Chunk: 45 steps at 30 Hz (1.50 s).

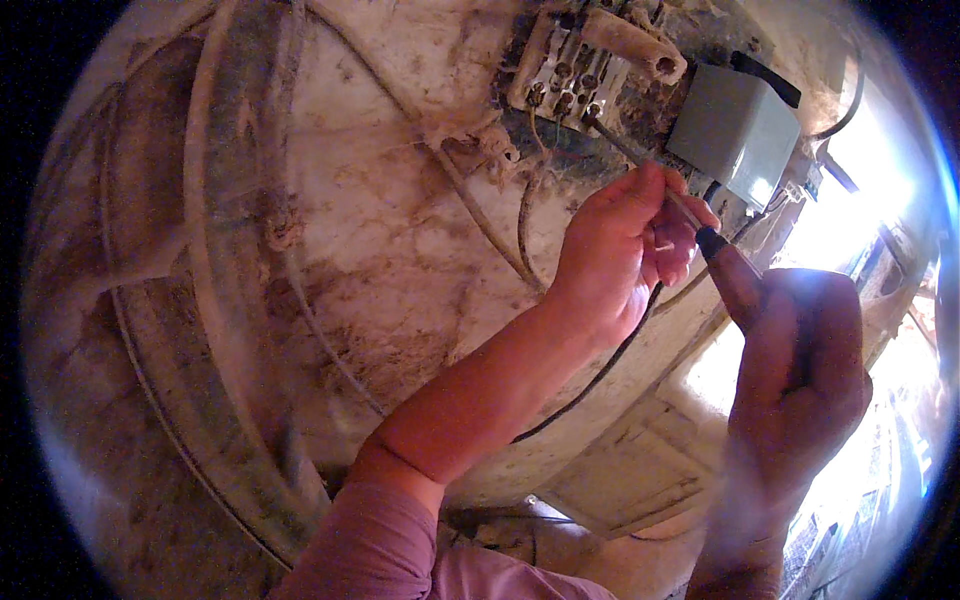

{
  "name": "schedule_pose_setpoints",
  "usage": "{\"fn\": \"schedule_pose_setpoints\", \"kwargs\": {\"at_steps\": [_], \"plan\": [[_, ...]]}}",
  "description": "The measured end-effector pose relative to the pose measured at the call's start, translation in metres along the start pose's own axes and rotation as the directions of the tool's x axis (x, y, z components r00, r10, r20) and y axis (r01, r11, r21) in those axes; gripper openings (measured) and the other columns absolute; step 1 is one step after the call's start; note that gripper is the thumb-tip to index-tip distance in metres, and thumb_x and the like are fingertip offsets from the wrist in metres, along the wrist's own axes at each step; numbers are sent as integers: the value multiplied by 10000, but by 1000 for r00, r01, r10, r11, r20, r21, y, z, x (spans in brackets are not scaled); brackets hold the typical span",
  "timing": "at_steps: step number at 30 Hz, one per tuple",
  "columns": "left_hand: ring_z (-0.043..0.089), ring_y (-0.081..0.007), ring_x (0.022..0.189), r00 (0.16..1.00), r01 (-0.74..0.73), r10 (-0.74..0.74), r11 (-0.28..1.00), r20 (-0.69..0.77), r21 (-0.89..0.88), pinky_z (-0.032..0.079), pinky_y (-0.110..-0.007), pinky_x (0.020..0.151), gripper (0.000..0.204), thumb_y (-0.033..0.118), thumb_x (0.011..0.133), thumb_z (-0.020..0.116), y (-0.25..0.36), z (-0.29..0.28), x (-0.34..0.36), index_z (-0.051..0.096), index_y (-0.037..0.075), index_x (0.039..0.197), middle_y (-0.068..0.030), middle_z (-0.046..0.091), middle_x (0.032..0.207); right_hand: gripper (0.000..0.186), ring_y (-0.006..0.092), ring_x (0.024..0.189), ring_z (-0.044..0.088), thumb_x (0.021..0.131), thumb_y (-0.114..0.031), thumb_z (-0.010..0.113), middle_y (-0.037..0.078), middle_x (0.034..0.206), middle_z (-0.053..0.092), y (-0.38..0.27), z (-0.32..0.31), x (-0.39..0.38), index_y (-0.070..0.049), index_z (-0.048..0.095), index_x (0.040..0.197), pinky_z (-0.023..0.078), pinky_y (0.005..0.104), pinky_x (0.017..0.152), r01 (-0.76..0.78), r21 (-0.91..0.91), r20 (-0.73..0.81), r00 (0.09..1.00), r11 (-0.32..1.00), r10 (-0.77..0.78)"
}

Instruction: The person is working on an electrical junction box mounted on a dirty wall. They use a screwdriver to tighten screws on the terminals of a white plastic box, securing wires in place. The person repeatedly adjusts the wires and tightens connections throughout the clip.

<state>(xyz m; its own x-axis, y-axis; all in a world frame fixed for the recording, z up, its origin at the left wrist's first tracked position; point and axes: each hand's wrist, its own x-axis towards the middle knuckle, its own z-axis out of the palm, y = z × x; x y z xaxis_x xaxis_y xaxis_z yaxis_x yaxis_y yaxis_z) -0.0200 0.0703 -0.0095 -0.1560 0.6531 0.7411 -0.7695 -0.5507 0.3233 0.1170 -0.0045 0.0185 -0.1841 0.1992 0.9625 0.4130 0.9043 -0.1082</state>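
Observation:
A screwdriver point(637, 157) slants up and left, its tip at a lower screw of an open terminal block point(563, 85) with metal contacts and a dusty pale body. Thumb and fingers of my left hand point(610, 240) close around the thin shaft. The dark end of the handle shows just below them, and my right hand point(800, 350) grips the rest, its index finger stretched along it. Whether the tip sits in the screw slot I cannot tell. A black cable point(600, 375) runs up behind my left hand.
Right of the terminal block is a grey box point(733, 130) on the dirty wall. Old cables point(470, 200) cross the wall, and thin wires point(540, 135) hang below the block. A thick pipe-like strip point(215, 220) runs down the left. Bright light point(860, 215) glares at the right.

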Motion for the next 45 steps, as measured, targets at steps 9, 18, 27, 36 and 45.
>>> {"fn": "schedule_pose_setpoints", "kwargs": {"at_steps": [9, 18, 27, 36, 45], "plan": [[417, -109, 361, 994, 89, -91, 995, -57, -41, 317, -255, 319, 349, 405, 920, 462, 1, 24, -7, 494, 80, 798, -34, 501, 546, 29, 50, 534, 493, 834, -51, 570, -3, 595, 549, 4, -9, 12, -75, 566, 819, 369, 212, 482, 251, -248, 120, 966, 936, -228], [446, -115, 409, 997, 49, -46, 997, -55, 53, 311, -249, 353, 321, 407, 920, 448, -9, 26, 1, 525, 120, 800, -58, 588, 643, 73, -2, 491, 360, 838, -27, 585, -54, 565, 479, 8, -18, 23, -65, 604, 898, 229, 188, 430, -2, -87, 214, 977, 996, 20], [394, -123, 335, 964, -99, 143, 975, -224, 197, 271, -267, 306, 388, 418, 928, 409, -27, 38, 10, 513, 105, 725, -26, 501, 516, 138, 90, 707, 599, 861, -83, 584, 82, 831, 650, 1, -27, 45, 30, 599, 938, 458, 215, 590, -394, -117, 394, 824, 912, 407], [400, -125, 373, 977, -112, 117, 993, -177, 42, 280, -272, 332, 384, 394, 946, 364, -24, 45, 8, 482, 75, 766, -33, 465, 526, 176, 52, 613, 568, 841, -85, 617, 29, 810, 653, 11, -35, 44, -9, 591, 997, 434, 241, 512, 520, -307, 493, 803, 797, -334], [381, -121, 380, 966, -53, 43, 998, -256, -32, 262, -272, 333, 371, 409, 945, 365, -18, 50, 10, 451, 76, 807, -39, 469, 552, 132, 31, 515, 422, 858, -111, 588, 27, 695, 613, 1, -31, 41, -35, 576, 965, 315, 195, 461, -278, 120, 434, 878, 953, 202]]}}
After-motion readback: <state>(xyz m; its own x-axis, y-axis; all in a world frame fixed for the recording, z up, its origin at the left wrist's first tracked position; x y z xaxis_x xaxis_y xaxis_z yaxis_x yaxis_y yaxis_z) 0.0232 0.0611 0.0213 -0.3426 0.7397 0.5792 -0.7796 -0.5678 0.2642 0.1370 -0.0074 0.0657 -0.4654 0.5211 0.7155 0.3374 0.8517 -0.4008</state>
